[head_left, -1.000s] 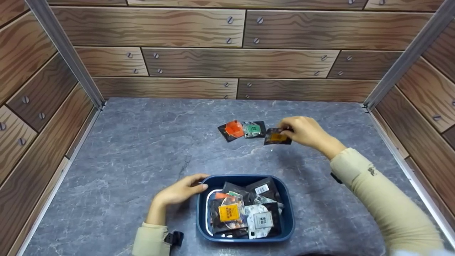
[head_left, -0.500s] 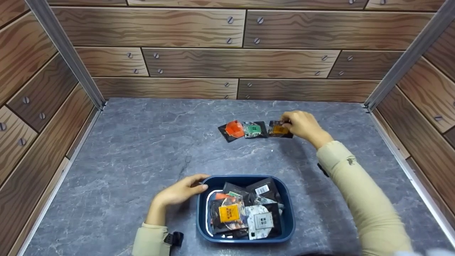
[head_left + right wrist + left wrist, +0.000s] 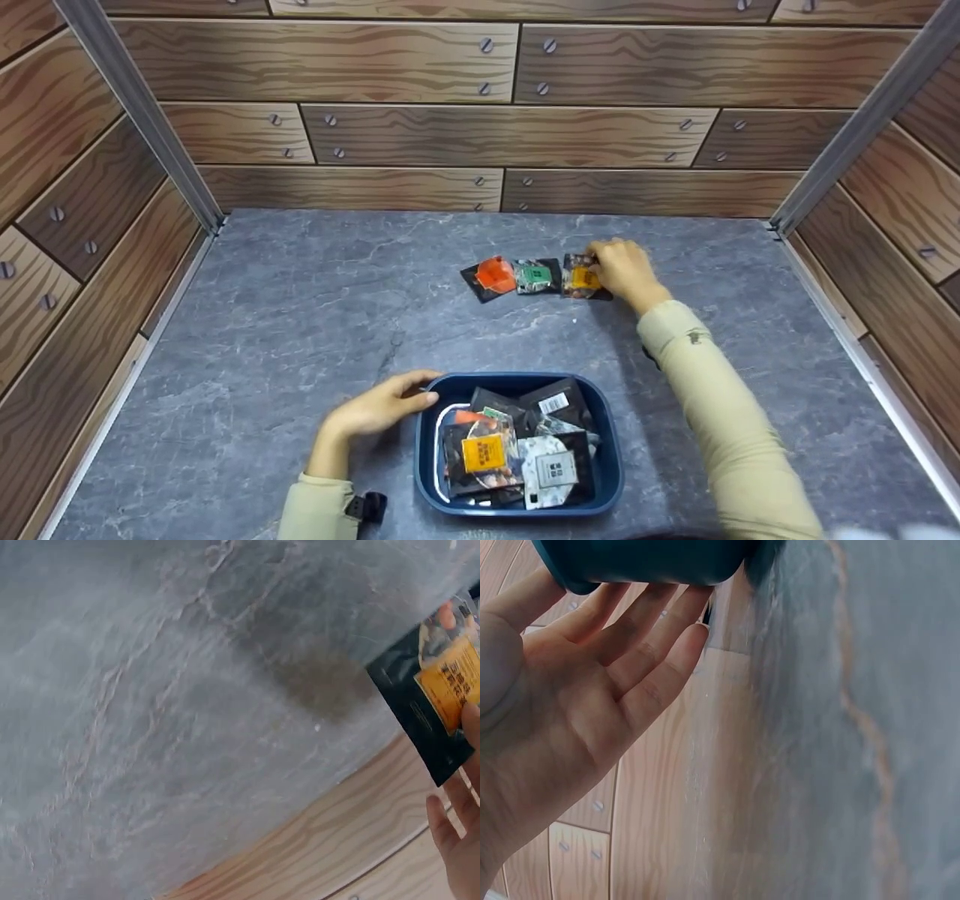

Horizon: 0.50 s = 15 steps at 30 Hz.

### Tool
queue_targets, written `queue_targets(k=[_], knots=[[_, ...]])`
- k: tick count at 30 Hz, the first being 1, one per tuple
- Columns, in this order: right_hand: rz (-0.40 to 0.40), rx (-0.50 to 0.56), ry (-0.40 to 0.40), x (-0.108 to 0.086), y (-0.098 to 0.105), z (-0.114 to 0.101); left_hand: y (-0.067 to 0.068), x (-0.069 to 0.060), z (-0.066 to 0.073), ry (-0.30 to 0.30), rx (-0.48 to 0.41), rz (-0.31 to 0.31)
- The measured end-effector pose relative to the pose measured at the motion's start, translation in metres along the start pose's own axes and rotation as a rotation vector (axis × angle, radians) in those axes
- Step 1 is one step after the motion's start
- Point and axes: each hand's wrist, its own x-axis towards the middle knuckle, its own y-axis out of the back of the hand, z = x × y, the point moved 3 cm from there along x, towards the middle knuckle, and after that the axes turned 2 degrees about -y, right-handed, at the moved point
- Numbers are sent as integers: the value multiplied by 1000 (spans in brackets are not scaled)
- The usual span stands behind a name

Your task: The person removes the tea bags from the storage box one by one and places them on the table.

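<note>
My right hand (image 3: 624,271) holds a black sachet with an orange label (image 3: 582,280) at the right end of a short row on the tabletop. In the right wrist view the thumb lies on this sachet's label (image 3: 452,682), with other fingers behind its edge. Beside it lie a green-labelled sachet (image 3: 537,276) and a black sachet with a red-orange front (image 3: 493,276). My left hand (image 3: 379,405) rests against the left end of a dark blue plastic bin (image 3: 616,450), thumb at the rim. Its fingers extend along the outer wall, as the left wrist view shows.
Several more sachets fill the bin, among them an orange-labelled sachet (image 3: 484,454) and a silver-labelled one (image 3: 553,471). Wood-patterned panels (image 3: 405,135) enclose the grey marbled tabletop (image 3: 315,300) at the back and sides, with metal posts (image 3: 847,124) at the corners.
My right hand moved slightly away from me, then left, bringing the orange-labelled sachet down beside the green-labelled one and turning it straighter. The left hand and the bin stay in place.
</note>
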Motion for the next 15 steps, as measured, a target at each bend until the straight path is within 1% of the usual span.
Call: queue_targets(k=[5, 8, 13, 15], knots=[[-19, -43, -14, 5, -20, 0, 1, -1, -1, 5, 3, 6], [-24, -42, -18, 4, -29, 1, 0, -1, -1, 6, -15, -2], [-6, -23, -39, 3, -36, 3, 0, -1, 0, 11, -44, -12], [-12, -19, -42, 4, -36, 3, 1, -2, 1, 12, -43, -10]])
